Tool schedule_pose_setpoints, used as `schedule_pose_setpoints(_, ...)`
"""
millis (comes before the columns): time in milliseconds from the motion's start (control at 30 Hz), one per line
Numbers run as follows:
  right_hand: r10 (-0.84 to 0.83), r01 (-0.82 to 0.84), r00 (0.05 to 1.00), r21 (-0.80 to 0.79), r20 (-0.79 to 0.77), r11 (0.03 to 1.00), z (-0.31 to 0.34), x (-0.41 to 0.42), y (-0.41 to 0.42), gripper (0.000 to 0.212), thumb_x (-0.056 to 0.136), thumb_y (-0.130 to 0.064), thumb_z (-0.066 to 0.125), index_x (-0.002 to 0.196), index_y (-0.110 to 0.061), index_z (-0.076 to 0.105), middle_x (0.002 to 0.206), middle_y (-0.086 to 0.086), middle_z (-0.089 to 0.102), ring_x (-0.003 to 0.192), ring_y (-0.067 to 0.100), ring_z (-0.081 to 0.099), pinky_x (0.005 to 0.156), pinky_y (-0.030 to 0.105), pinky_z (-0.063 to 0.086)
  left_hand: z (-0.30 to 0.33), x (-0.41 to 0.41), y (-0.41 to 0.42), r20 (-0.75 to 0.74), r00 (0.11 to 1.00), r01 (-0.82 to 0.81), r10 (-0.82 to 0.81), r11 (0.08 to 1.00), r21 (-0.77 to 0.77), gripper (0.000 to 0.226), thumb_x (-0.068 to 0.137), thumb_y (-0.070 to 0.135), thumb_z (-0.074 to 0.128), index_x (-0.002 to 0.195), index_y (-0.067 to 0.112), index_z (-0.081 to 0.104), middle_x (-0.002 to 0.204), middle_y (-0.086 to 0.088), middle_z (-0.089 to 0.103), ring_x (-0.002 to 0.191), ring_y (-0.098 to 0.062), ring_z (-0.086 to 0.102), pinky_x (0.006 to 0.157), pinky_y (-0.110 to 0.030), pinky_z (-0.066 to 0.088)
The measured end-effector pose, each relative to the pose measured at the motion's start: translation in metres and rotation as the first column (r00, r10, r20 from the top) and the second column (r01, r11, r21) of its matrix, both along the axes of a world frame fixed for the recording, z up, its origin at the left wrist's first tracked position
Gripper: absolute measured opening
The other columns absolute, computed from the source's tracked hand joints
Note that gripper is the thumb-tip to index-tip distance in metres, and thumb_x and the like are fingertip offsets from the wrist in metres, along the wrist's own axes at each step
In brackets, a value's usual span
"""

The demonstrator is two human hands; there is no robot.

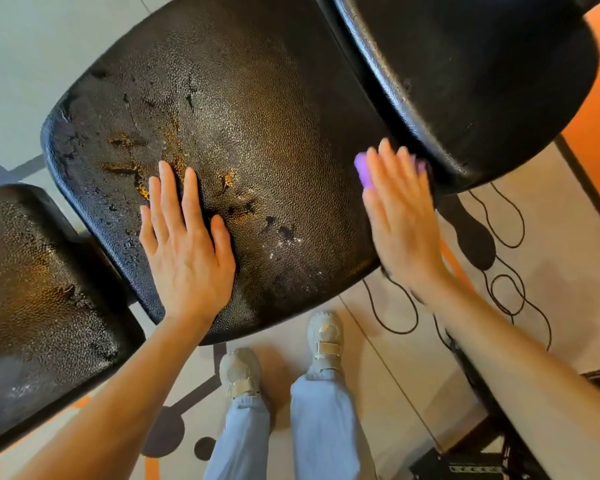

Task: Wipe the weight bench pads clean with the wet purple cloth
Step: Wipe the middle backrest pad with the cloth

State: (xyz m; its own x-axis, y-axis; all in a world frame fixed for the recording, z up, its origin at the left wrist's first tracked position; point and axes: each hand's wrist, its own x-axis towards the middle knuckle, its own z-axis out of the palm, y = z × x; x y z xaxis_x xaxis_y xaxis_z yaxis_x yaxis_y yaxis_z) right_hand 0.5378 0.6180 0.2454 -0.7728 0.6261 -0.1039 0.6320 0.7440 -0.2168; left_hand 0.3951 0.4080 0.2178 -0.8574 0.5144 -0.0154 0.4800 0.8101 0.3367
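Note:
The black middle pad (pixel 257 109) of the weight bench fills the centre; its textured cover is cracked, with orange foam showing near the left. My left hand (pixel 187 247) lies flat on it, fingers spread, holding nothing. My right hand (pixel 400 216) presses the purple cloth (pixel 362 169) flat against the pad's right edge, next to the gap before the glossy back pad (pixel 482 81). The hand is blurred and covers most of the cloth. A smaller worn pad (pixel 39 306) sits at the lower left.
My feet in pale shoes (pixel 326 341) and light blue trousers stand on a patterned grey and orange floor (pixel 413 386) below the bench. A dark frame bar (pixel 582 178) runs along the right. A black box (pixel 465 465) lies at the bottom right.

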Motion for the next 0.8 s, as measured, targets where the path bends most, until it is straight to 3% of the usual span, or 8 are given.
schedule_pose_setpoints(133,-0.193,0.193,0.981,0.021,-0.039,0.981,-0.003,-0.011,-0.013,0.052,0.104,-0.031,0.019,0.152,-0.013,0.024,0.160,0.011,0.023,0.148,0.030,0.020,0.122,0.046,0.014,-0.001,0.001,0.000,-0.008,1.000,0.006,-0.006,1.000,0.005,0.059,0.102,0.032,0.031,0.157,0.017,0.014,0.166,-0.009,0.006,0.154,-0.026,0.005,0.124,-0.043,0.006)
schedule_pose_setpoints(233,-0.070,0.070,0.998,-0.024,0.006,0.997,0.009,0.036,-0.074,0.051,0.104,-0.029,0.025,0.153,-0.016,0.019,0.161,0.008,0.019,0.150,0.028,0.013,0.123,0.043,0.010,0.001,0.000,-0.001,0.004,1.000,0.000,0.000,1.000,0.005,0.059,0.102,0.033,0.031,0.157,0.017,0.015,0.167,-0.008,0.006,0.154,-0.025,0.006,0.125,-0.043,0.007)
schedule_pose_setpoints(300,-0.036,0.036,0.999,-0.029,-0.003,0.999,0.006,0.030,-0.048,0.051,0.104,-0.031,0.022,0.153,-0.017,0.021,0.161,0.007,0.021,0.150,0.027,0.015,0.123,0.045,0.013,0.001,0.000,-0.001,0.001,1.000,0.006,-0.006,1.000,0.002,0.059,0.102,0.032,0.032,0.157,0.017,0.015,0.167,-0.009,0.006,0.154,-0.025,0.006,0.124,-0.042,0.007)
schedule_pose_setpoints(433,-0.276,0.277,0.961,0.025,-0.031,0.961,0.000,-0.013,-0.007,0.056,0.101,-0.033,0.014,0.151,-0.014,0.027,0.158,0.011,0.027,0.146,0.030,0.024,0.122,0.049,0.016,0.000,0.000,0.000,0.000,1.000,0.006,-0.006,1.000,0.002,0.060,0.101,0.032,0.033,0.157,0.017,0.015,0.166,-0.009,0.007,0.154,-0.026,0.007,0.124,-0.042,0.007)
schedule_pose_setpoints(533,-0.118,0.117,0.992,0.025,0.047,0.993,0.010,0.017,-0.077,0.053,0.103,-0.033,0.016,0.153,-0.018,0.020,0.161,0.008,0.019,0.150,0.028,0.013,0.123,0.046,0.010,0.001,-0.001,-0.001,0.010,1.000,0.002,-0.002,1.000,-0.006,0.060,0.102,0.033,0.033,0.157,0.017,0.015,0.166,-0.009,0.006,0.154,-0.026,0.006,0.124,-0.042,0.007)
schedule_pose_setpoints(633,0.075,-0.075,0.994,-0.001,0.082,0.997,0.010,0.013,-0.057,0.052,0.103,-0.033,0.016,0.153,-0.018,0.023,0.161,0.007,0.019,0.150,0.028,0.014,0.122,0.048,0.012,0.004,-0.001,-0.001,0.036,0.999,0.010,-0.011,1.000,0.016,0.060,0.102,0.034,0.032,0.157,0.017,0.016,0.166,-0.009,0.006,0.154,-0.026,0.005,0.124,-0.043,0.006)
schedule_pose_setpoints(733,-0.081,0.080,0.996,0.019,0.038,0.997,0.003,-0.041,-0.012,0.059,0.100,-0.038,0.007,0.153,-0.016,0.021,0.162,0.008,0.019,0.150,0.028,0.015,0.122,0.048,0.011,0.007,-0.004,-0.008,0.101,0.994,0.044,-0.053,0.995,0.092,0.059,0.104,0.033,0.033,0.157,0.017,0.015,0.167,-0.007,0.004,0.154,-0.026,0.002,0.125,-0.041,0.002)
schedule_pose_setpoints(800,-0.103,0.103,0.995,0.022,0.009,0.994,0.001,-0.031,-0.041,0.055,0.102,-0.033,0.012,0.154,-0.016,0.020,0.162,0.007,0.017,0.150,0.027,0.012,0.122,0.050,0.013,0.008,-0.002,-0.023,0.116,0.990,0.068,-0.081,0.992,0.107,0.059,0.103,0.031,0.033,0.157,0.016,0.014,0.167,-0.007,0.002,0.154,-0.027,0.000,0.124,-0.039,-0.001)
